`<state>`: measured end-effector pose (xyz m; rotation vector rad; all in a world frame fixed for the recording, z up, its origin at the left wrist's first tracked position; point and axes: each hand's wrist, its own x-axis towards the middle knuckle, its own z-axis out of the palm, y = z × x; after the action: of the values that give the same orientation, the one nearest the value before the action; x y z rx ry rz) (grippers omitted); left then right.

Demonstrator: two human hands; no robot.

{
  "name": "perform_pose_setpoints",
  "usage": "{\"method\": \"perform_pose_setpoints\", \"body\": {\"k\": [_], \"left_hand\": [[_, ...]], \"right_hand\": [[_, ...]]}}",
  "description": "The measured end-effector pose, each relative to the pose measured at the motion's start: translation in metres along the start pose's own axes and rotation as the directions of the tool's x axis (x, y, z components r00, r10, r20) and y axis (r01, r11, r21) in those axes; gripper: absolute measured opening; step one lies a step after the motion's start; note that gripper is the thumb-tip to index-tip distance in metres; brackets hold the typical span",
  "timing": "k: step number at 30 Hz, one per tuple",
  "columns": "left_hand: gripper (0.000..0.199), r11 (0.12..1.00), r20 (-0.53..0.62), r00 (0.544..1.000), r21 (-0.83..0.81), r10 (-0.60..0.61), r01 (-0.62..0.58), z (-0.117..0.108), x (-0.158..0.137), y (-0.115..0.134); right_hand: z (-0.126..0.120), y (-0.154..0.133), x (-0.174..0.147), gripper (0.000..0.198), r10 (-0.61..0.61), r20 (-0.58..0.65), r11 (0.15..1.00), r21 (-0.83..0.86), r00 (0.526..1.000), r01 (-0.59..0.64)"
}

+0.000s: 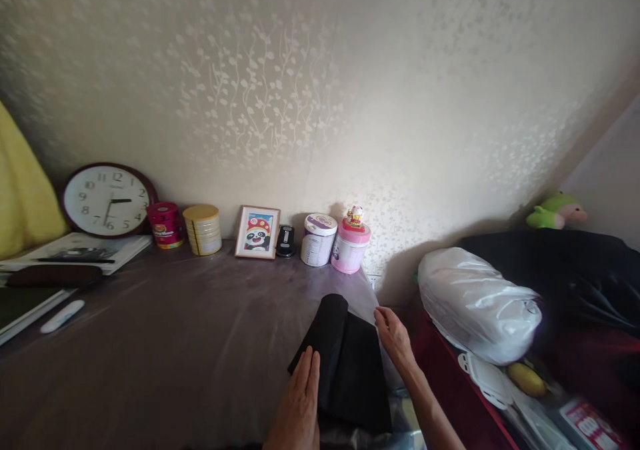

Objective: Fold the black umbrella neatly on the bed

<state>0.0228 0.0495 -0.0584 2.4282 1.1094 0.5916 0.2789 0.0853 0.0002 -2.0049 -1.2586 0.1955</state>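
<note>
A black folded piece of soft, thin sheet material, maybe fabric [363, 370], lies at the table's right front part, with one side rolled over into a rounded fold. My left hand [300, 393] rests on its left part, fingers stretched out flat and close together. At the sheet's upper right corner is my right hand [393, 333], fingers bent and pressed together over the table's edge. Whether that corner is pinched between them is hidden.
Along the wall stand a clock [107, 200], a red tin [165, 225], a yellow-lidded can [203, 230], a picture frame [257, 232], a purple-and-white tub [319, 240] and a pink tub [351, 247] topped by a figurine. To the right, a white plastic bag [475, 303] sits beyond the table edge.
</note>
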Motion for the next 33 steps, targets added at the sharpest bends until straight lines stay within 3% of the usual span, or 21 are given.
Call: {"method": "perform_pose_setpoints", "body": {"k": [4, 8, 18, 23, 27, 30, 33], "left_hand": [[0.097, 0.998, 0.018, 1.000, -0.063, 0.021, -0.019, -0.007, -0.003, 0.001], [0.095, 0.993, -0.001, 1.000, -0.120, -0.003, 0.003, -0.008, -0.003, 0.002], [0.092, 0.975, -0.017, 0.999, -0.221, -0.038, 0.033, -0.005, -0.005, 0.002], [0.091, 0.979, -0.011, 1.000, -0.202, -0.028, 0.025, -0.003, -0.005, 0.000], [0.094, 0.983, -0.002, 0.999, -0.180, -0.043, 0.042, 0.001, -0.005, -0.001], [0.097, 0.988, -0.006, 1.000, -0.149, -0.029, 0.028, 0.006, -0.004, -0.004], [0.100, 0.993, -0.008, 1.000, -0.117, -0.015, 0.014, 0.011, -0.003, -0.007]], "right_hand": [[-0.014, 0.014, -0.031, 0.036, 0.146, 0.113, 0.989, 0.009, 0.983, -0.148], [-0.012, 0.011, -0.053, 0.043, 0.207, 0.194, 0.973, 0.059, 0.959, -0.222], [-0.005, -0.004, -0.055, 0.044, 0.092, 0.041, 0.995, 0.023, 0.995, -0.093], [-0.004, -0.020, -0.046, 0.039, 0.063, 0.159, 0.955, 0.277, 0.985, -0.105], [-0.004, -0.051, -0.038, 0.041, 0.015, 0.280, 0.833, 0.527, 0.960, -0.167], [0.008, -0.072, -0.033, 0.045, -0.009, 0.295, 0.774, 0.607, 0.956, -0.180], [0.029, -0.080, -0.029, 0.049, -0.011, 0.249, 0.774, 0.615, 0.968, -0.150]]}}
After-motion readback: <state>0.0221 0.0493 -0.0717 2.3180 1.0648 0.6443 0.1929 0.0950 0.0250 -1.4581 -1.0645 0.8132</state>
